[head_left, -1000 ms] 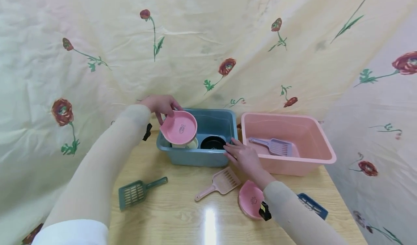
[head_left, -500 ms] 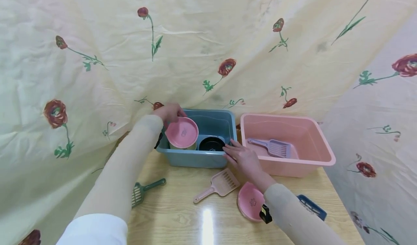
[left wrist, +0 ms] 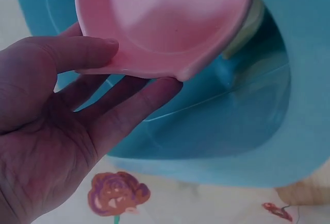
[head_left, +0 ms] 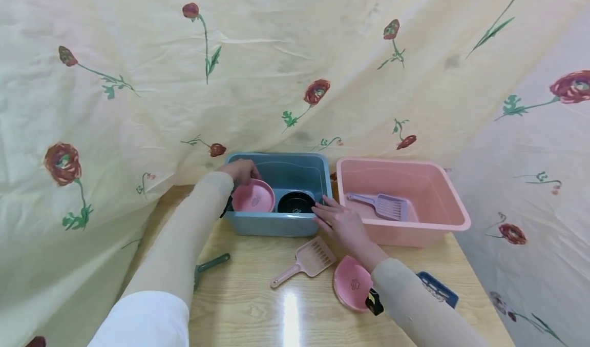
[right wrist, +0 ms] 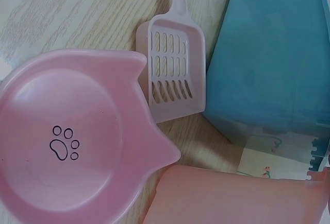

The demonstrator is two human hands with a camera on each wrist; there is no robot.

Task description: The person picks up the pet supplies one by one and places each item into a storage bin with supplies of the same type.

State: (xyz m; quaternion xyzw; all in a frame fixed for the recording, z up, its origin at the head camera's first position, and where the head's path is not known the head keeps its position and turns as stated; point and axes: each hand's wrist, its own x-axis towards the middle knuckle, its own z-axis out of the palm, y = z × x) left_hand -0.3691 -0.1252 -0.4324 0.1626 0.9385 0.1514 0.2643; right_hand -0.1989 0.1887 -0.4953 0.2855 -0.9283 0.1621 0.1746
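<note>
"Left hand [head_left: 241, 171] pinches the pink fish-bone bowl [head_left: 253, 198], thumb inside the rim, other fingers behind it. What has changed?"

"Half a second ago that bowl was higher and more tilted; now it is down inside the blue plastic bin [head_left: 276, 226], left of the black bowl [head_left: 296, 202]. The right hand [head_left: 343, 223] stays at the bin's near right corner, fingers extended."

"And the surfaces?"

"Smooth pink on the held bowl, with a pointed corner at its rim. The pale pink slotted scoop [head_left: 315, 259] lies flat on the grained wood tabletop [head_left: 249, 306]."

"What do the wrist cameras add?"

"Left: a pale yellowish edge [left wrist: 250, 26] beneath the bowl, perhaps another dish; it is too dim to be sure. Right: both ear-like points of the paw-print bowl [right wrist: 56, 141], which the sleeve [head_left: 401, 285] partly covers in the head view."
</note>
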